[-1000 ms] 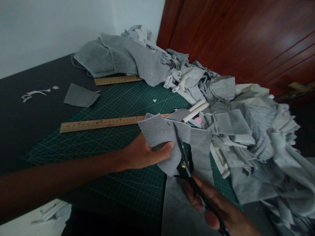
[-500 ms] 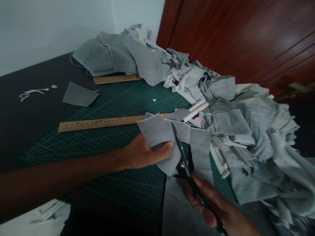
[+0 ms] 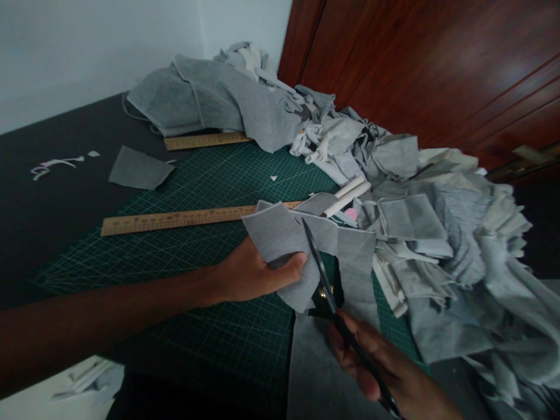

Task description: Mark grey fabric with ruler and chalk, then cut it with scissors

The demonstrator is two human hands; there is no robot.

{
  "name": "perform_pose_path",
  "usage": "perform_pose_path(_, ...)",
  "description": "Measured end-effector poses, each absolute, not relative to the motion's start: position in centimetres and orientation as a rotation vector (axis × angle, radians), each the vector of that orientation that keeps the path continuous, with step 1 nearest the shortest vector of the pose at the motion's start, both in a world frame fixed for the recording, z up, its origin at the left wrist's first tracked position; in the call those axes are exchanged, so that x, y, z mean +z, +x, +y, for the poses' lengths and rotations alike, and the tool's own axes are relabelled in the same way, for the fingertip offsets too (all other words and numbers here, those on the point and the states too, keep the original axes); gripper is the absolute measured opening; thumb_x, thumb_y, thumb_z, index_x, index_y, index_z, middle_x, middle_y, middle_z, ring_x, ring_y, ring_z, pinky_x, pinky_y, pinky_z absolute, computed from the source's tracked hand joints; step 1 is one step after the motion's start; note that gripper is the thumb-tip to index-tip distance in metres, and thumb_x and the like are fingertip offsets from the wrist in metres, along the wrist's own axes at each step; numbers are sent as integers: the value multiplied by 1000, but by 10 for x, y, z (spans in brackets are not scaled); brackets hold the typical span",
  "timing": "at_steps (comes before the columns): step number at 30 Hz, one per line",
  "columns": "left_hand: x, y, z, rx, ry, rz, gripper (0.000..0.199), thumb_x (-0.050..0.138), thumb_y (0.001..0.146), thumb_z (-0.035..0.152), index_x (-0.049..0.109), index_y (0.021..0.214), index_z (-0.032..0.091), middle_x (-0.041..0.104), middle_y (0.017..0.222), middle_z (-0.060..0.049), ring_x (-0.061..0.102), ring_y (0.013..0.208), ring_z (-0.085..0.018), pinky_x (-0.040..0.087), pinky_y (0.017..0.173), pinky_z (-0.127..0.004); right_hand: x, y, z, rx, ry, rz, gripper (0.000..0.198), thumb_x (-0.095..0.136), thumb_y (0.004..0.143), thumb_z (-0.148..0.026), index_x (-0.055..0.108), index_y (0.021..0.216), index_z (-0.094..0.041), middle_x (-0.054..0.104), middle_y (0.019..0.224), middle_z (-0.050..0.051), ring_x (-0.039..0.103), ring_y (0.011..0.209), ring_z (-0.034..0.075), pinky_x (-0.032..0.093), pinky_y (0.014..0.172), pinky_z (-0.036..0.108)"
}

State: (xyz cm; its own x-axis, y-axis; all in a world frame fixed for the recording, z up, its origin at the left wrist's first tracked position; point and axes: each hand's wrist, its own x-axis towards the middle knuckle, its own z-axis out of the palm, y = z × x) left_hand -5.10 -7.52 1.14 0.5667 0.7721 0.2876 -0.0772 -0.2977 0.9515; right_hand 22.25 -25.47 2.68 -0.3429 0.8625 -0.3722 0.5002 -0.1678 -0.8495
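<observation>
A piece of grey fabric is pinched in my left hand, thumb on top and fingers hidden underneath. My right hand grips black-handled scissors, their blades pointing up and left along the right edge of that fabric. Behind the blades, more grey fabric extends to the right and hangs down toward the front edge. Just beyond my left hand, a wooden ruler lies across the green cutting mat, its right end covered by cloth.
A heap of grey and cream fabric pieces fills the right side, below a brown wooden door. White marker-like sticks lie at its edge. Further back are a second ruler and grey cloth. A grey square lies left.
The view has shifted very slightly. Both hands, the fabric and the scissors stay in nearly the same positions.
</observation>
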Motion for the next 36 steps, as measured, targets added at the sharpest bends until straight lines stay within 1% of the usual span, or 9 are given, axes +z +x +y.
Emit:
perform_pose_path(3,11,-51,-75,939,1669,599,16,64,94,34,56,86,23,68,80,2,67,80,-17,58,84,-34,30,219,-251,1518,-1557,-1757,56,54,108,-61,54,160,-39,76,108,8,73,94,25,63,98,45)
perform_pose_path(8,11,-51,-75,928,1677,598,19,63,94,35,55,81,24,68,79,1,68,82,-18,58,85,-35,32,217,-250,1490,-1628,-1787,53,53,107,-65,64,151,-37,77,104,8,73,92,26,63,98,48)
perform_pose_path(10,11,-52,-75,922,1668,599,18,64,93,35,55,83,24,68,79,1,68,82,-19,58,84,-35,32,219,-251,1490,-1651,-1784,55,50,108,-66,64,152,-37,77,105,8,74,91,26,64,98,48)
perform_pose_path(15,10,-51,-76,936,1624,606,18,67,93,36,55,84,24,69,80,1,68,79,-17,58,78,-33,31,224,-253,1503,-1635,-1775,57,49,108,-65,59,156,-36,78,116,11,74,105,29,61,103,48)
perform_pose_path(20,10,-51,-77,906,1620,589,16,65,93,33,56,84,23,69,79,2,68,76,-16,58,75,-31,31,220,-251,1492,-1643,-1796,54,51,109,-62,62,153,-33,73,99,8,69,84,23,63,91,43)
perform_pose_path(23,10,-52,-76,906,1637,591,15,66,92,34,58,85,23,70,79,1,68,76,-17,58,76,-31,32,217,-250,1504,-1648,-1769,54,50,108,-63,63,150,-32,70,94,7,67,85,25,63,91,45)
perform_pose_path(26,10,-52,-76,892,1653,598,15,64,93,34,59,83,23,69,76,2,68,74,-17,58,74,-30,34,215,-248,1512,-1665,-1720,49,54,107,-61,68,142,-29,68,94,7,67,89,26,62,89,43)
perform_pose_path(31,12,-51,-73,914,1691,607,13,63,92,32,59,84,23,69,77,1,67,76,-17,58,78,-32,38,211,-242,1602,-1667,-1681,38,51,108,-56,72,118,-26,59,87,4,59,81,22,59,82,37)
perform_pose_path(36,18,-52,-69,916,1569,616,15,64,89,33,54,84,23,66,80,2,66,78,-16,59,77,-30,38,205,-236,1688,-1619,-1662,53,43,108,-69,65,97,-23,54,83,2,49,76,19,49,73,31)
